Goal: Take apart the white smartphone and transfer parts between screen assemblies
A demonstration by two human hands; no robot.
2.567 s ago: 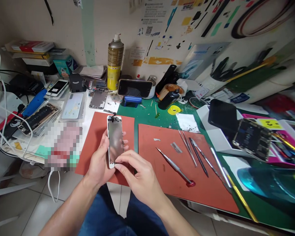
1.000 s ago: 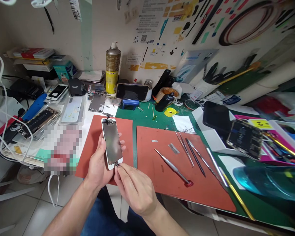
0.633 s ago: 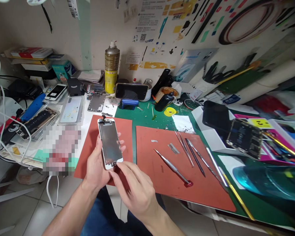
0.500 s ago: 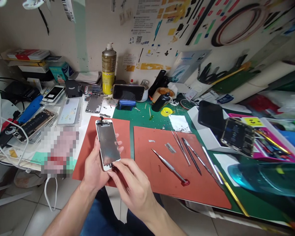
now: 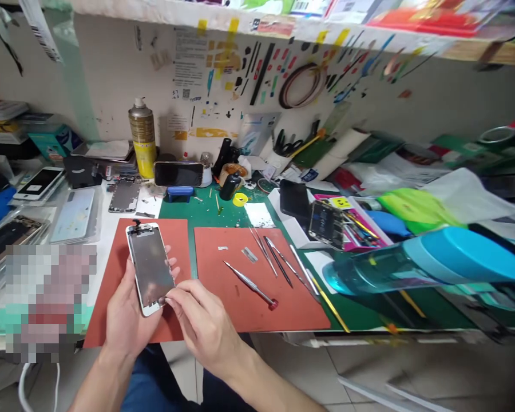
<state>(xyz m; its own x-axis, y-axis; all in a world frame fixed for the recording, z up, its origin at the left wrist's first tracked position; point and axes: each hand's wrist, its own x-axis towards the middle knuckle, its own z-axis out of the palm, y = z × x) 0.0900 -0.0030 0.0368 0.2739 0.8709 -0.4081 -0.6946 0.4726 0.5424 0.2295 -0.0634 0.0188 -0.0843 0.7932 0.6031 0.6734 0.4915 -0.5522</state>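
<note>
A white-framed phone screen assembly [image 5: 151, 266], its metal-backed side up, rests tilted in my left hand [image 5: 126, 315]; the fingers wrap behind it and their tips show past its right edge. My right hand [image 5: 208, 323] pinches at the assembly's lower right corner with thumb and forefinger; what lies between the fingertips is too small to make out. A black flex cable stands out at the top of the assembly. Below it is a red-brown mat [image 5: 105, 286]. On a second mat [image 5: 214, 246] lie a screwdriver [image 5: 249, 283], tweezers [image 5: 264, 252] and a small metal plate [image 5: 249, 254].
A yellow spray can [image 5: 143, 143] and a phone on a blue stand [image 5: 180, 191] are at the back. Opened phones and a pale phone [image 5: 72, 214] lie left. A blue bottle [image 5: 412, 263] lies at the right, near a white box [image 5: 287, 229] holding phone parts.
The view has swung to the right, showing the shelf above and more of the bottle. Both hands keep nearly the same hold on the screen assembly.
</note>
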